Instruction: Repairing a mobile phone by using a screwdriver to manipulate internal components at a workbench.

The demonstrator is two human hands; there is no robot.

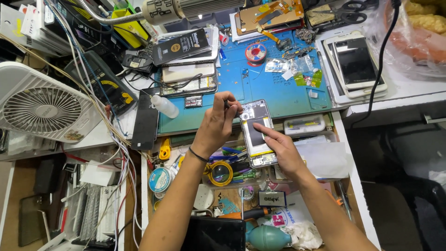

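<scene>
Working over a cluttered repair bench, with a blue work mat (278,93) lying just beyond the hands, a white fan (42,107) standing well off to the left, and an open drawer of tools (232,172) sitting directly beneath the wrists. Pinching a thin dark tool (231,108) in the closed fingers of the left hand (214,125), its tip touching the top edge of an opened phone (257,132). Pressing down on that phone's lower half with the flat, open right hand (281,151), fingers spread on the battery area, holding nothing; a white squeeze bottle (164,106) lying left of the grip.
</scene>
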